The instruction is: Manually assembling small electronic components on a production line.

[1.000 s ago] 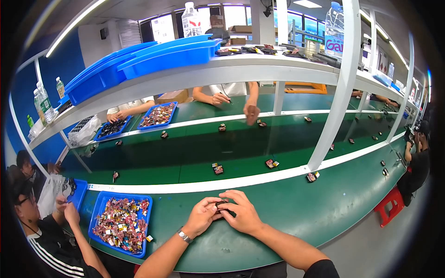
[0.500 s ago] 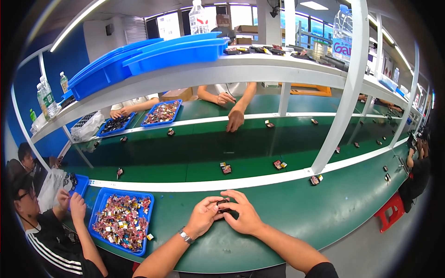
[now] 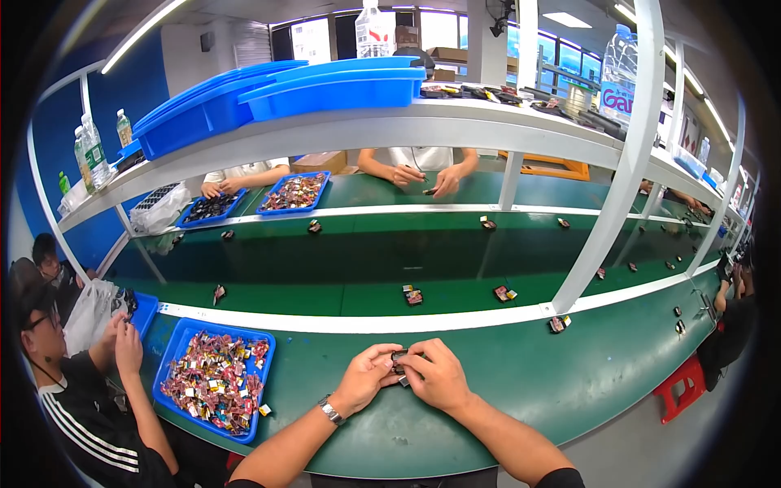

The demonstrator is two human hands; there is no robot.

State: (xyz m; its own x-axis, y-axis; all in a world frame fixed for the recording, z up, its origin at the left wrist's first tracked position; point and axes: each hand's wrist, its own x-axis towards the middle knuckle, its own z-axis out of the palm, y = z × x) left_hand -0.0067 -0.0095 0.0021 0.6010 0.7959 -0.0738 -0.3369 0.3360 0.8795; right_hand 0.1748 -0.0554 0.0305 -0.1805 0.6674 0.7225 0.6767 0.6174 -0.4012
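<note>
A small black part (image 3: pixel 399 364), perhaps a plastic housing, sits between my two hands above the green bench at the lower middle. My left hand (image 3: pixel 364 382), with a metal watch at its wrist, is closed on the part's left side. Fingers and thumb of my right hand (image 3: pixel 439 381) pinch at its right side and top. Most of the part is covered by fingers, so its details cannot be made out. Left of my forearm, a blue tray (image 3: pixel 167 362) holds a heap of small reddish parts (image 3: pixel 213 382) with white and yellow pieces.
Beyond the white rail (image 3: pixel 350 323) runs a green belt (image 3: pixel 366 272) carrying scattered small assemblies (image 3: pixel 413 294). A white post (image 3: pixel 606 171) and shelf with blue trays (image 3: pixel 325 91) stand overhead. A co-worker (image 3: pixel 89 407) sits at left; another person's hands (image 3: pixel 446 180) work across the belt.
My right hand's fingers have drawn in closer over the black part. The person opposite has pulled a hand back from the belt. The whole view has shifted slightly.
</note>
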